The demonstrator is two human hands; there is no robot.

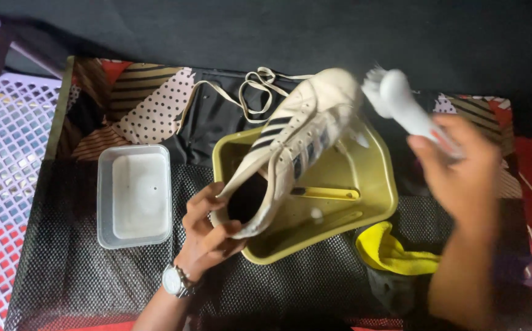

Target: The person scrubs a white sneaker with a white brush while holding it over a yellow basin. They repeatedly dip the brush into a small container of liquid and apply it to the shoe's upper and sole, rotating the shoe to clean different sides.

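Black mesh mat point(94, 270) underlies a yellow tray point(376, 196); left hand point(207, 236) fingers clasp the white sneaker point(290, 141) heel, shoe extending toward one o'clock; right hand point(462, 178) grips a white brush point(400, 104) at the toe.

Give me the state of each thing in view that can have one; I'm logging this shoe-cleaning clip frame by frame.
Shoe: unlaced, held tilted above the yellow tray, heel end low.
Left hand: gripping the shoe at its heel opening.
Right hand: closed on the white brush, blurred.
White brush: raised, bristles near the shoe's toe.
Yellow tray: upright, under the shoe.
Clear tub: uncovered, holding cloudy liquid.
Laces: loose on the cloth.
Yellow cloth: crumpled beside the tray.
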